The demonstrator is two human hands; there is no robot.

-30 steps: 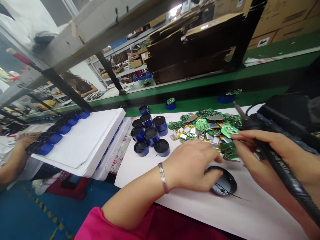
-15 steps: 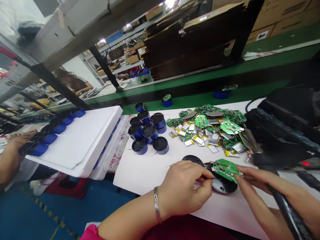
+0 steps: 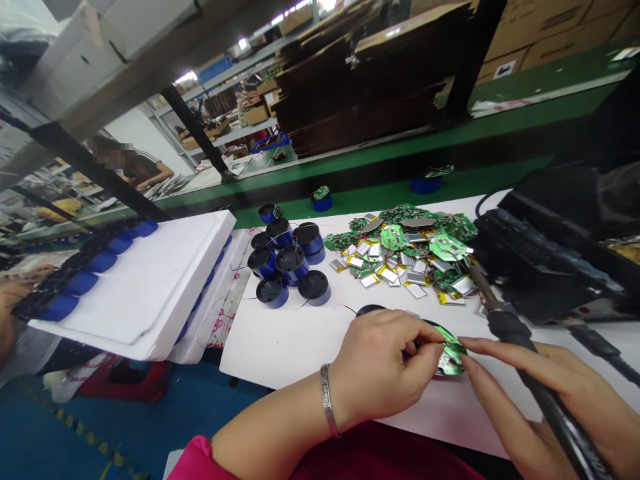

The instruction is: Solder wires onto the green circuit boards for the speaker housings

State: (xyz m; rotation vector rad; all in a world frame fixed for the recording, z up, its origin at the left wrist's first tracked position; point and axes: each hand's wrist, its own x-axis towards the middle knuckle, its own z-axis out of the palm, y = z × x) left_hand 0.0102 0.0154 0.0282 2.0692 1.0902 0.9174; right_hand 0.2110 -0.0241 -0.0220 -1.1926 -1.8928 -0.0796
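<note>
A green circuit board (image 3: 454, 357) is held tilted over a round black part that is mostly hidden behind my left hand. My left hand (image 3: 385, 360), with a silver bracelet at the wrist, has thumb and index finger pinched at the board's left edge; what lies between those fingertips is too small to make out. With thumb and fingertips my right hand (image 3: 550, 393) grips the board's right edge. A black soldering iron (image 3: 540, 393) rests across the same hand, its metal end pointing up and left towards the heap of boards.
Circuit boards (image 3: 447, 247) and silver battery packs (image 3: 387, 273) lie heaped behind my hands. Left of them stand several blue-and-black cylinders (image 3: 291, 265) with loose wires. A white foam tray (image 3: 145, 280) sits at the left, another person's hand (image 3: 13, 293) beyond it. Dark equipment (image 3: 555, 260) fills the right.
The circuit board has come down and tilted over the round black part. My left hand has shifted slightly right, closer to my right fingertips. The whole view has shifted a little.
</note>
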